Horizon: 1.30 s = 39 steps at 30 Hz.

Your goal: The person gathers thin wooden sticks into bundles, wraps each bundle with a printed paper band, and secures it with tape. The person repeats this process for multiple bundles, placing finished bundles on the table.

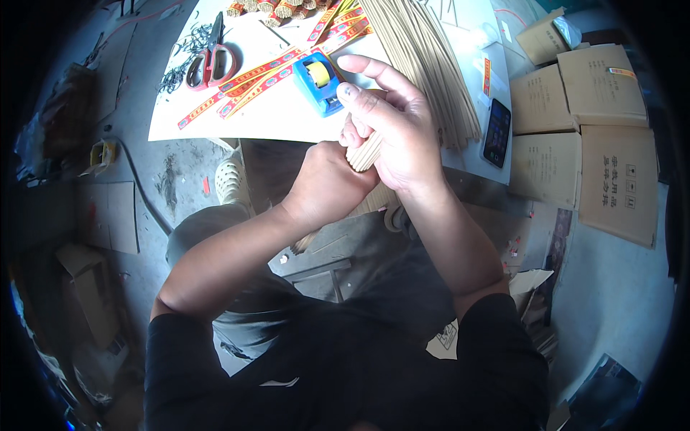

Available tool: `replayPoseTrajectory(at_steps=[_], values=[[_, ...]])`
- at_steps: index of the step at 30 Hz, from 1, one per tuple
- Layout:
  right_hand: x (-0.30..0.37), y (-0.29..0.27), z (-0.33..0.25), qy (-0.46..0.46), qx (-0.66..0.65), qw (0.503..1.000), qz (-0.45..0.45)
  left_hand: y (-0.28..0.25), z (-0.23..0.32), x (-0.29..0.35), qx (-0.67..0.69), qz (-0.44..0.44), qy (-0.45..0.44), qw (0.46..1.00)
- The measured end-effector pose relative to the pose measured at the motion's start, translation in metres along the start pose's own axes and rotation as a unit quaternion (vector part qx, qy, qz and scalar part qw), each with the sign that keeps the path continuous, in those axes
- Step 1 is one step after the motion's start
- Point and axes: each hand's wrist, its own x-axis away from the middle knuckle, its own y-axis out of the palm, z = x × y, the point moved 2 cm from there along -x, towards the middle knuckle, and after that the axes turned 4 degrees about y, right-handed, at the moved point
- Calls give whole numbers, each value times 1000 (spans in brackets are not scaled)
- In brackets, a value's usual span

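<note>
A bundle of thin tan incense sticks (365, 156) is held in front of me, its near end showing between my hands. My left hand (327, 183) is closed around the bundle, and a lower part of it shows beneath the wrist. My right hand (402, 126) cups the upper end, with lower fingers curled against it and thumb and index finger apart. Just beyond the fingers stands a blue tape dispenser (318, 85) with a yellow roll. Red and yellow printed paper strips (251, 80) lie beside it on the white table (287, 126).
Red-handled scissors (212, 61) lie at the table's left, near dark scraps (180, 61). Wrapped bundles (277, 8) sit at the far edge. A large pile of loose sticks (431, 72) and a phone (496, 133) lie right. Cardboard boxes (604, 86) stack at far right.
</note>
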Motion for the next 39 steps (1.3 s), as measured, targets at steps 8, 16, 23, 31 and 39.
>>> replayPoseTrajectory(at_steps=[8, 16, 23, 31, 39], values=[[-2, -9, 5, 30, -40, 994, -101, -8, -13, -7, 296, -144, -35, 944], [-1, 7, -8, 2, 39, 999, -19, -11, 4, -5, 128, -83, -33, 988], [-2, 1, 2, -15, 62, 998, -16, -12, -10, -5, 102, -106, -49, 988], [-7, -2, 11, -32, -37, 994, -95, -21, -4, -3, 135, -131, -68, 980], [0, 9, -4, -59, 86, 995, -2, -9, -1, -1, 24, 7, 33, 999]])
